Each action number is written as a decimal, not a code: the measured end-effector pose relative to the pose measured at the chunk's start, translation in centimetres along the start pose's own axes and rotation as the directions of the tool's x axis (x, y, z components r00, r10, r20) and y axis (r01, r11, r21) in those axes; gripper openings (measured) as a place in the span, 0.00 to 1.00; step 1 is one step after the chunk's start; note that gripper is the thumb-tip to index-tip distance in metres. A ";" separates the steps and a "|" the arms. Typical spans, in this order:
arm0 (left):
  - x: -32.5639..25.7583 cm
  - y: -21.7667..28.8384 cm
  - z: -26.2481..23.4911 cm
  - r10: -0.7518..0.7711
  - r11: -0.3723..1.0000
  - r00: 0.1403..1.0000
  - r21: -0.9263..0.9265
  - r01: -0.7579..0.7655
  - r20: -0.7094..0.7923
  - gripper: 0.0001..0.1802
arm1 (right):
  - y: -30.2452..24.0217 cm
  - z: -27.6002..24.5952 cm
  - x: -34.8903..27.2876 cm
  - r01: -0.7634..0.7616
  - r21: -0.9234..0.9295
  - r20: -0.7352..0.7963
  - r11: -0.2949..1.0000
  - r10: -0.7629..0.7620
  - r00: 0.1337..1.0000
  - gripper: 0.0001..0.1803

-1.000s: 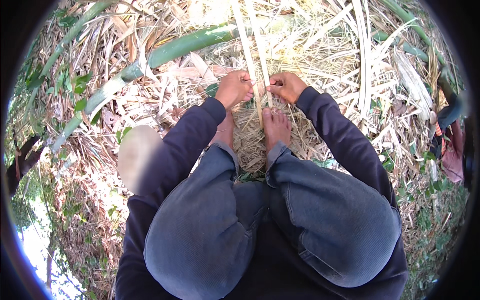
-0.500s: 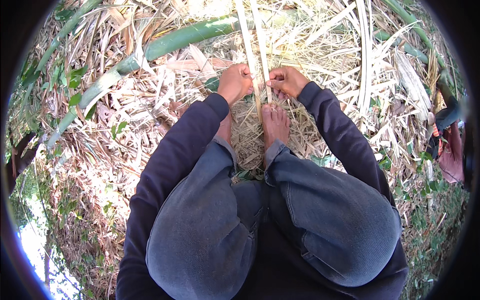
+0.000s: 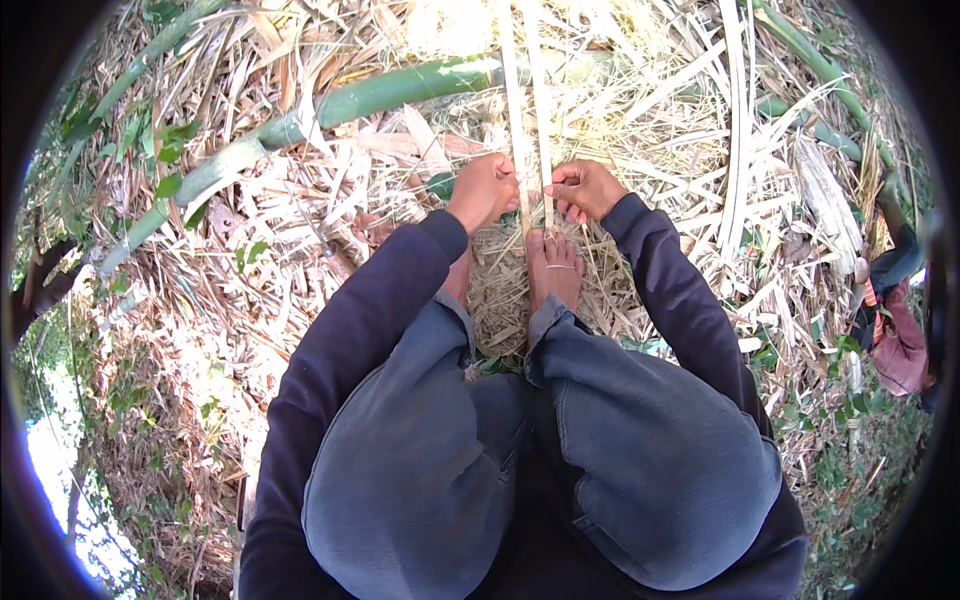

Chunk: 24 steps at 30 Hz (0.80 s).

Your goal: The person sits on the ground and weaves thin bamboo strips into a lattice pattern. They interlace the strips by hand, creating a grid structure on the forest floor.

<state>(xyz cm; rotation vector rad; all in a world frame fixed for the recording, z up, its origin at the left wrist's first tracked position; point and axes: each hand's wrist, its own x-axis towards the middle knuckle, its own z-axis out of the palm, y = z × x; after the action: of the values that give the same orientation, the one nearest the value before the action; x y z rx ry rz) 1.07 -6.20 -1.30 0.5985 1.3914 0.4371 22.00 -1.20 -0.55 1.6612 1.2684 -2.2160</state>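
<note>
I squat over dry bamboo litter, knees apart, bare feet between them. My left hand (image 3: 484, 190) is closed around a pale split bamboo strip (image 3: 511, 90) that runs straight away from me. My right hand (image 3: 583, 188) pinches a second pale strip (image 3: 540, 110) lying just beside the first. Both strips pass down between my hands to my right foot (image 3: 554, 268), whose toes lie on them. My dark blue sleeves reach forward from either side.
A thick green bamboo pole (image 3: 370, 98) lies across the ground behind my hands, slanting down to the left. More green poles (image 3: 815, 60) lie at the upper right. Another person's sleeve and reddish cloth (image 3: 897, 330) show at the right edge. Dry husks and splinters cover the ground.
My hands have shifted very slightly on the two strips; the grip and the squat look the same.
</note>
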 end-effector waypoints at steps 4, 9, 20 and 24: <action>-1.5 1.2 -1.9 -0.068 0.996 0.995 -0.048 0.072 0.073 0.08 | 0.6 0.4 -0.1 0.096 -0.059 -0.001 0.994 -0.096 0.995 0.07; -3.5 4.3 -4.8 -0.079 0.985 0.989 0.165 0.058 0.126 0.15 | 0.5 0.8 -0.3 0.137 -0.140 -0.036 0.981 -0.143 0.989 0.08; -7.9 13.8 -13.0 0.151 0.848 0.986 0.503 -0.167 0.073 0.10 | 1.1 -4.0 -5.9 0.288 -0.175 -0.485 0.941 -0.337 0.807 0.13; -8.9 16.1 -12.6 0.137 0.834 0.990 0.539 -0.121 0.011 0.09 | 5.9 -13.1 -8.3 0.140 -0.249 -0.893 0.958 -0.283 0.349 0.11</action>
<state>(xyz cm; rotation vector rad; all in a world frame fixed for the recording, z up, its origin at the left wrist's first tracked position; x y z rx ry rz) -11.68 2.56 14.79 1.1581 1.5119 0.1505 38.23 0.35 2.29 2.9890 1.8257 -1.0236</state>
